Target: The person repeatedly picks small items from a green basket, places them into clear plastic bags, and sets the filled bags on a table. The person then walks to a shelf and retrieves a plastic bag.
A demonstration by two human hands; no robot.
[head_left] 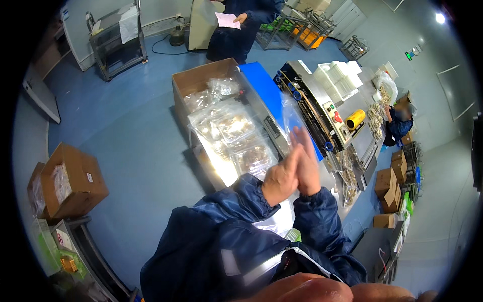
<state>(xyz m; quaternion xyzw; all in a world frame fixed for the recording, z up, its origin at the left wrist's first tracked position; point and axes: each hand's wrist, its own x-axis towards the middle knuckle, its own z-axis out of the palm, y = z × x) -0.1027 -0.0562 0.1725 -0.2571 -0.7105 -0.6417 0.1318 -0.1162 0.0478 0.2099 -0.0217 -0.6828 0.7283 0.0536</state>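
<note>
- Left hand (279, 179) and right hand (308, 168) are pressing together; I cannot tell whether fingers are pinching the clear bag (291, 111) beyond them.
- Weak pressure could be letting it slip.

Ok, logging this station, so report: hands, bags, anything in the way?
Left hand and right hand together, clear film at their tips, grip unclear. Clear bags heaped ahead, leftward. Nothing visibly in the way.
</note>
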